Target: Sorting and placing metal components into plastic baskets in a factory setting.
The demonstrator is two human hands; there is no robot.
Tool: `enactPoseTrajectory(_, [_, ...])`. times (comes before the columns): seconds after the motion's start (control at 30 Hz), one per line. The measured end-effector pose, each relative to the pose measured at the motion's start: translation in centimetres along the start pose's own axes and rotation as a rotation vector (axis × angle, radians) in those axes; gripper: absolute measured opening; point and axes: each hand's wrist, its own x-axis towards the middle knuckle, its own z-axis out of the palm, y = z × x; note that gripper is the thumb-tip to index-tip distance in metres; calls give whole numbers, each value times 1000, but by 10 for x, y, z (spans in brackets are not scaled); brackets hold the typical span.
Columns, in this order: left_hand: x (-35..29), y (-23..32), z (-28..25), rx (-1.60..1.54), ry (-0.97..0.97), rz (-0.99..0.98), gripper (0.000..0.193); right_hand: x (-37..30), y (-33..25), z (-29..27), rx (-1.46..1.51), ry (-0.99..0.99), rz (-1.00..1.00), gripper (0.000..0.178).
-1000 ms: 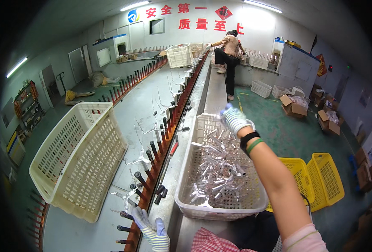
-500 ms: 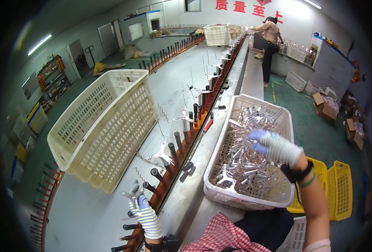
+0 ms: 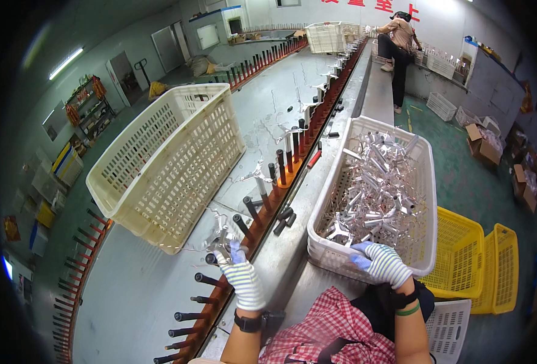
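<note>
My left hand (image 3: 244,282), in a striped glove with bluish fingertips, is closed around a shiny three-armed metal part (image 3: 222,238). It holds the part at a black-tipped peg (image 3: 211,259) on the rail; blur hides the exact contact. My right hand (image 3: 386,265), gloved alike, rests at the near edge of a white plastic basket (image 3: 423,270), its fingers bent over the rim. Inside the basket is a heap of silvery metal parts (image 3: 371,182). A three-armed part (image 3: 340,232) lies near that rim, slightly apart from my fingers.
Black-capped pegs (image 3: 250,207) line the orange-brown rail, several carrying metal parts. A large cream basket (image 3: 177,182) stands on the grey table beyond. Small black cylinders (image 3: 283,219) and a red-handled tool (image 3: 314,159) lie on the ledge. Yellow baskets (image 3: 462,242) stand at right. Another person (image 3: 397,48) is far off.
My right hand has come from above the heap to the basket's near rim. My left hand, still holding the metal part, has moved forward and right. The view has shifted slightly.
</note>
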Motion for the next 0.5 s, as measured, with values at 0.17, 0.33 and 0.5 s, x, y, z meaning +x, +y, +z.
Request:
enactPoseTrajectory(0.17, [48,-18,-53,-1340,-193,-597,22,-3,2,-5,31,-78,46,47])
enactPoseTrajectory(0.33, [56,-32,-51,-1064,136,-362,29,-5,0,-5,31,-66,42,48])
enactPoseTrajectory(0.5, [32,-45,-46,-1433,-38,-527,27,-7,5,-5,19,-68,73,49])
